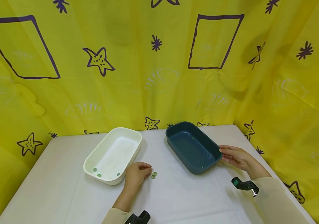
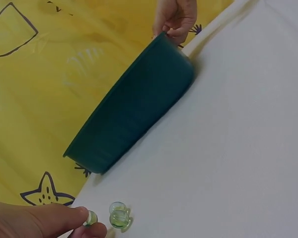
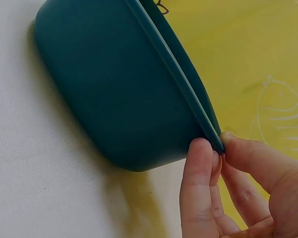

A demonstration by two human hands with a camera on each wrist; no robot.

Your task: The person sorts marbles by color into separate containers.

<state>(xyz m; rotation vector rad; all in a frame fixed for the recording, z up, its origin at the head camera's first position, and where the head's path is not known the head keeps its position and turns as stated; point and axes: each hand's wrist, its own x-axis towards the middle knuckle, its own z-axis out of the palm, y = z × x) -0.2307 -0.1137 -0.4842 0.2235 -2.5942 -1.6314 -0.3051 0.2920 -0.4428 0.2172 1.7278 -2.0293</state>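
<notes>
My left hand (image 1: 135, 175) pinches a green glass marble (image 2: 91, 218) between thumb and fingertip, just right of the white tray (image 1: 90, 154). On the cloth beside those fingertips lie two more green marbles (image 2: 119, 218), close together. Several marbles (image 1: 99, 175) rest at the near end of the white tray. My right hand (image 1: 235, 157) grips the rim of the dark teal tray (image 3: 109, 84) at its right corner, thumb on one side and fingers on the other. Inside that tray are a marble (image 1: 192, 138) near the far end and another (image 1: 202, 167) near the front.
A white cloth (image 1: 176, 199) covers the table under both trays. Yellow patterned curtain (image 1: 131, 93) hangs close behind the table and along its sides. Dark wrist mounts (image 1: 245, 185) sit on both sleeves.
</notes>
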